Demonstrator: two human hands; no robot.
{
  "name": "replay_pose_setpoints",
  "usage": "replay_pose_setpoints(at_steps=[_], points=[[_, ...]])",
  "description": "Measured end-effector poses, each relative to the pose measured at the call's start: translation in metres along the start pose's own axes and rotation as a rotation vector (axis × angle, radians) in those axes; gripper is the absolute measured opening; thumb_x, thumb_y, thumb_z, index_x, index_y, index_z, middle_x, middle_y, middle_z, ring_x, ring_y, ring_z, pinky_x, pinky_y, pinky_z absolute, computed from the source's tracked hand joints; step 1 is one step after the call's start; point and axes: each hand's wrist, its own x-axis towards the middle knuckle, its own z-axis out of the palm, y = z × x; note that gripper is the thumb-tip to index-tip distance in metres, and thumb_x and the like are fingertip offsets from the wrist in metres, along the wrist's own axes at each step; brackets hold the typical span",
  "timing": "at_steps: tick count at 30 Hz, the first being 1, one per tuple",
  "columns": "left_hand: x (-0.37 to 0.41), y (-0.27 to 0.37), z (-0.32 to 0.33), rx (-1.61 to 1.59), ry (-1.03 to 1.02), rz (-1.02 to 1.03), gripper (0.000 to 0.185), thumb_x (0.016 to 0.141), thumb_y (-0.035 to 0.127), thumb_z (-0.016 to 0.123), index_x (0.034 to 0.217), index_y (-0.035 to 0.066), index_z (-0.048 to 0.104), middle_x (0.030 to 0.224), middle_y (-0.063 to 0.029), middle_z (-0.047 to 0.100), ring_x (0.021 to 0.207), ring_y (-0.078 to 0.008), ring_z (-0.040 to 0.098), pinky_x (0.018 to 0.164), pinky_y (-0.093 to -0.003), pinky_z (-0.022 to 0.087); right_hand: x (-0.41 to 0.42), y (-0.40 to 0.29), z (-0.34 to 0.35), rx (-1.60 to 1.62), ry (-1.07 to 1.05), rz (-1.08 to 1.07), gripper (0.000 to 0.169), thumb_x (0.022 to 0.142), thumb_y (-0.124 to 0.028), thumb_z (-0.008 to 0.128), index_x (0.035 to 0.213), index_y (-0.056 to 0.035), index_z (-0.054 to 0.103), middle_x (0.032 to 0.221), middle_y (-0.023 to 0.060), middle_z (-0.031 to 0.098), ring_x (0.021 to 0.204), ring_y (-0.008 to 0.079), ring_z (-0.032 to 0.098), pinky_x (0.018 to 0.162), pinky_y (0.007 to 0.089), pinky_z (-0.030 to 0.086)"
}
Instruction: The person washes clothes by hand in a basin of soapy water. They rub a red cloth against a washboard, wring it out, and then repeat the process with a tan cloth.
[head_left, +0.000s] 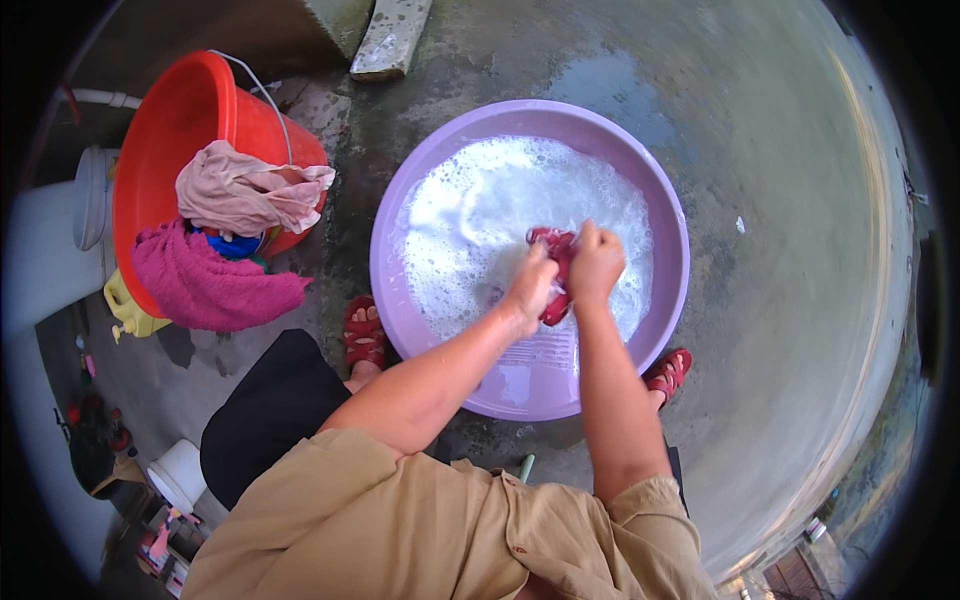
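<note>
A wide purple plastic basin (529, 405) holds sudsy water (480, 195) and stands on the concrete floor between my feet. Over the water, near the basin's ribbed washboard part (551, 351), a wet dark red cloth (556, 309) is bunched between my hands. My left hand (534, 289) grips its left side, thumb up. On its right side my right hand (597, 261) is closed around the fabric, slightly blurred. Part of the cloth is hidden by my fingers.
To the left, a red plastic bucket (169, 142) lies tilted, with a pale pink cloth (232, 187) and a magenta towel (214, 281) over its rim. A yellow jug (133, 311) is beside it. A white bucket (180, 472) sits at lower left, a concrete slab (390, 37) beyond the basin.
</note>
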Motion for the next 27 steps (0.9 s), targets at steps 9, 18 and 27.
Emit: replay_pose_setpoints(at_steps=[9,18,27], points=[[0.022,0.02,-0.026,0.156,-0.073,-0.004,0.008,0.092,0.018,0.042,0.092,0.012,0.046,0.071,0.0003,0.048,0.056,-0.0103,0.047,0.052,-0.0235,0.041,-0.009,0.03,0.021,0.105,-0.057,-0.164,0.029,0.078,-0.023,0.066,0.063,0.0003,0.056,0.067,0.0157,0.053,0.064,0.0306,0.054,0.062,0.0401,0.043],[0.05,0.035,-0.088,1.601,0.354,0.602,0.068,0.073,0.014,0.063,0.135,0.016,0.034,0.132,-0.0234,0.035,0.122,-0.0377,0.036,0.1,-0.0405,0.035,0.063,0.096,0.023,-0.396,-0.067,-0.253,0.056,0.075,-0.04,0.067,0.114,-0.0014,0.056,0.105,0.022,0.057,0.102,0.0375,0.051,0.086,0.0435,0.043],[0.112,0.058,-0.078,2.018,-0.101,0.078,0.055,0.073,0.032,0.067,0.125,0.025,0.052,0.125,-0.013,0.054,0.114,-0.0297,0.051,0.092,-0.0405,0.045,0.078,0.118,0.006,-0.583,-0.545,-0.25,0.03,0.074,-0.013,0.063,0.102,-0.0021,0.06,0.083,0.0167,0.065,0.08,0.03,0.063,0.074,0.0392,0.049]])
